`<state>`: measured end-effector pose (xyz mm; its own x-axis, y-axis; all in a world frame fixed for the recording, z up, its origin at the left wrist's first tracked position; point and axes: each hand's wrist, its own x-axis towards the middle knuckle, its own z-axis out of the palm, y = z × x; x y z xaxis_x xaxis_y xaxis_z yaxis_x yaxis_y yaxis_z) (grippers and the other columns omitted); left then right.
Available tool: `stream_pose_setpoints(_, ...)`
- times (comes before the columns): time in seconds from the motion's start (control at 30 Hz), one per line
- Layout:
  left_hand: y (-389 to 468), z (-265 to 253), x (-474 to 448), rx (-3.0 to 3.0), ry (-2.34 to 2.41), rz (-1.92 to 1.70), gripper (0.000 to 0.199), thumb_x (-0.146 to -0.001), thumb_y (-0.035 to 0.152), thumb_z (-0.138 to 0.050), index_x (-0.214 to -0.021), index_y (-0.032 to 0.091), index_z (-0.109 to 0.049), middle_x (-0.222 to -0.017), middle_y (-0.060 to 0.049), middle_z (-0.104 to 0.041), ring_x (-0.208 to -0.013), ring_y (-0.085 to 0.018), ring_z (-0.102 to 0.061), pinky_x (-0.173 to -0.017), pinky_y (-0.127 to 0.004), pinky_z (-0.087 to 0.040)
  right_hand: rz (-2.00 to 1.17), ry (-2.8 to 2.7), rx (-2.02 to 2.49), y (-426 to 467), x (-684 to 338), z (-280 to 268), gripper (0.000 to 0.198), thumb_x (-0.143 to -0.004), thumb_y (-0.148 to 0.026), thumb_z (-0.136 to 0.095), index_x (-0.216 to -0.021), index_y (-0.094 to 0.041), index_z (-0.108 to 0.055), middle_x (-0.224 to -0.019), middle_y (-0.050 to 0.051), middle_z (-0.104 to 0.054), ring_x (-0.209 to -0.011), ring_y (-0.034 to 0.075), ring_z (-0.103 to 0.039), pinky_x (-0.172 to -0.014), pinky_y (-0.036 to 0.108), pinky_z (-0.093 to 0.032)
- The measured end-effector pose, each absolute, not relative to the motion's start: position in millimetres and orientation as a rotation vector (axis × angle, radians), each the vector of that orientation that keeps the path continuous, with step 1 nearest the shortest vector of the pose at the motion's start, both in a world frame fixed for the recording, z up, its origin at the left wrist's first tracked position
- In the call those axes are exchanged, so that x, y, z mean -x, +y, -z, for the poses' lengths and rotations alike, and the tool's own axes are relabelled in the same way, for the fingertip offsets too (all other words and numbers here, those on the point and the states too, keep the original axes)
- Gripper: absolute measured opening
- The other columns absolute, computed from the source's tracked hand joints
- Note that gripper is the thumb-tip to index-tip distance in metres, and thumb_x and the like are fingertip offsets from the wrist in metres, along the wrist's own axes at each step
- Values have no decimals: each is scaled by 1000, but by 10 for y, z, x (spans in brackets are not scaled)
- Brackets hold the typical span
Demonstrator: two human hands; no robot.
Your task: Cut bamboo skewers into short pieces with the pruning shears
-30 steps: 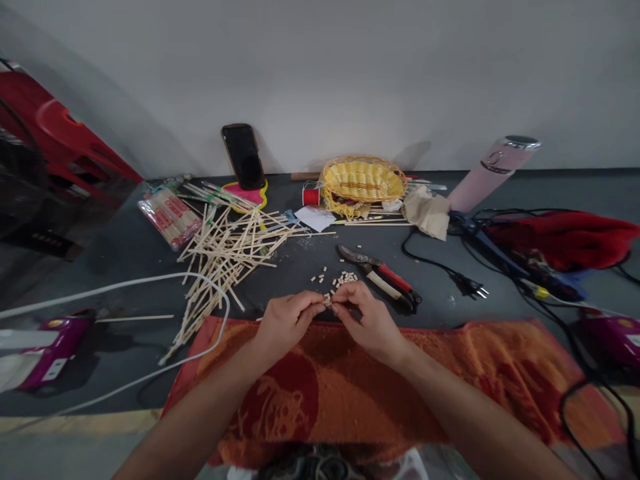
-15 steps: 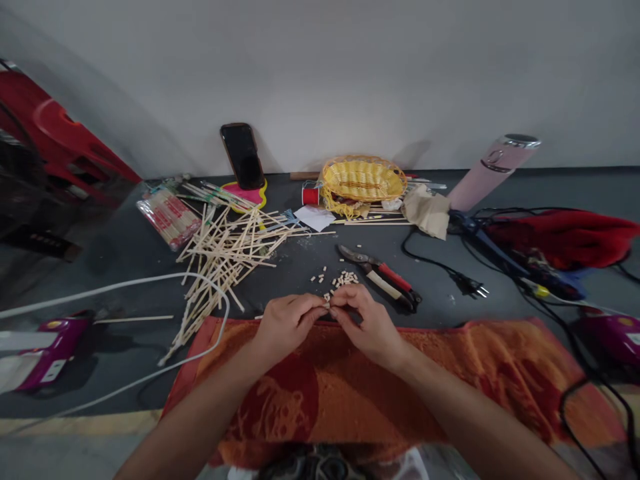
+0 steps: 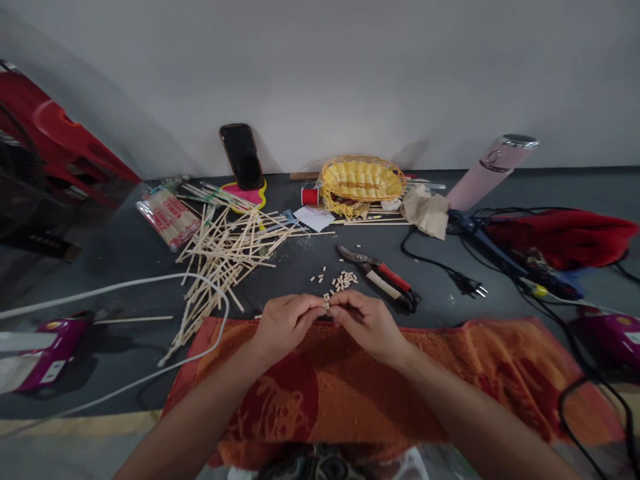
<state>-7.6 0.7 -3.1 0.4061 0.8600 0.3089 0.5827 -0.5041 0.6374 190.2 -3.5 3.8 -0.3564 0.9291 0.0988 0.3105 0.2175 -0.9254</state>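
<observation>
My left hand (image 3: 286,325) and my right hand (image 3: 367,327) meet at their fingertips over the near edge of an orange towel (image 3: 360,393). Both are closed in a pinch on small pale stick pieces (image 3: 327,304), partly hidden by the fingers. Just beyond the fingertips lies a loose heap of short cut stick pieces (image 3: 345,281), with a few scattered apart from it. Pruning shears (image 3: 383,277) with red and whitish handles rest to the right of the heap. Long thin wooden sticks (image 3: 233,253) lie crisscrossed to the left.
A purple glue gun (image 3: 53,350) with a white cord sits at the left; another purple tool (image 3: 615,337) is at the right. Along the wall stand a phone (image 3: 243,157), a red thread spool (image 3: 310,197), a yellow basket (image 3: 364,180) and a pink flask (image 3: 487,173). A black plug (image 3: 467,285) lies at right.
My right hand's fingers have shifted slightly and straightened a little at the pinch. My left hand stays nearly in place, and the things on the table lie as before.
</observation>
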Motion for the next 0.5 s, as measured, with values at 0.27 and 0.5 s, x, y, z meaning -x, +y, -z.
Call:
stream_pose_setpoints(0.27, 1, 54, 85, -2306, 1256, -894, 16, -92, 31, -54, -97, 23, -67, -90, 0, -75, -79, -13, -70, -74, -24, -52, -1241, -1782, 1125, -60, -1893, -1, 19, -93, -34, -49, -95, -22, -63, -82, 1, -65, -71, 13, -60, -66, 25, -50)
stream_pose_setpoints(0.5, 0, 48, 83, -2318, 1245, -913, 16, -92, 30, -54, -96, 22, -68, -90, -1, -75, -79, -13, -70, -74, -24, -52, -1335, -1718, 1093, -67, -1883, -1, 19, -94, -35, -48, -96, -22, -62, -84, 2, -67, -74, 14, -63, -68, 26, -53)
